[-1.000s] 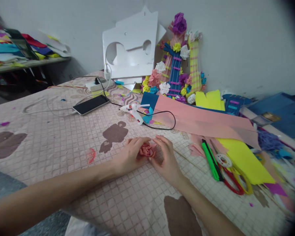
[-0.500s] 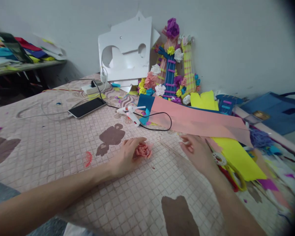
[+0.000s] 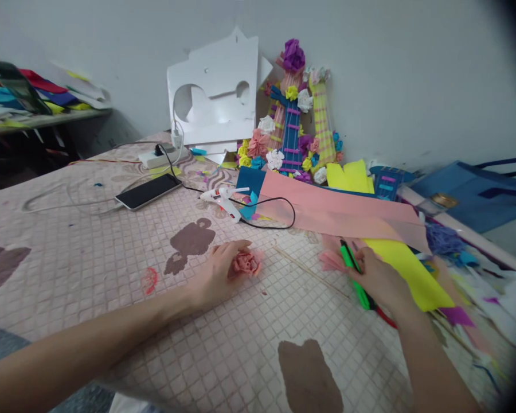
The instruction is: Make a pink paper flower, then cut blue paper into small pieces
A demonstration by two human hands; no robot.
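My left hand (image 3: 215, 278) rests on the patterned tablecloth (image 3: 90, 252) with its fingers curled round a small pink paper flower (image 3: 246, 263). My right hand (image 3: 380, 281) is out to the right, fingers closed over a green utility cutter (image 3: 349, 263) that lies by pink paper scraps (image 3: 330, 259). A bit of red scissors handle (image 3: 387, 318) shows under my right wrist. A thin wooden stick (image 3: 309, 272) lies between the two hands.
A white glue gun (image 3: 221, 198) with a black cord, a phone (image 3: 148, 191) and a power strip (image 3: 159, 158) lie further back. Pink sheets (image 3: 339, 209) and a yellow sheet (image 3: 408, 269) spread at right. Flowered guitar-shaped decorations (image 3: 292, 126) and white cardboard (image 3: 212, 97) lean on the wall.
My right hand left the pink flower, swung right across the table and came down on the green cutter. My left hand kept hold of the flower.
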